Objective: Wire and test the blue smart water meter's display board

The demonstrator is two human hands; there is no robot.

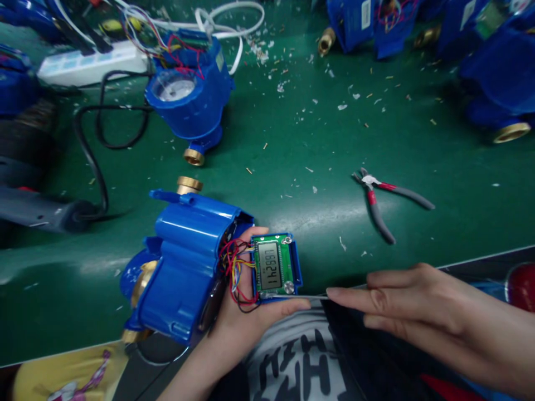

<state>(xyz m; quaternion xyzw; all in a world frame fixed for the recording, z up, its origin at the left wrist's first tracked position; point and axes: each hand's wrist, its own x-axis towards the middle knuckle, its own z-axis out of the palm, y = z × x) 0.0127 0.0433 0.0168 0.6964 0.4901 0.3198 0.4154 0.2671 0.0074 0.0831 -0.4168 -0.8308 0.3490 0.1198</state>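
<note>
In the head view my left hand (246, 312) is wrapped round a small blue housing that carries a green circuit board with an LCD screen (270, 267). Red, yellow, blue and black wires (234, 267) run from the board into a blue water meter (188, 256) lying on its side, with brass pipe ends. My right hand (401, 301) pinches a thin metal tool (311, 297), whose tip reaches the board's lower edge. Its exact kind cannot be told. Right of the board, diagonal cutters (376, 192) with grey and red handles lie spread on the green table.
Another blue water meter (188, 94) stands behind. A white power strip (96, 61) and black cable lie at the back left, near a grey-handled tool (45, 209). More blue meters (497, 72) are at the back right. Plastic scraps dot the green tabletop (301, 139).
</note>
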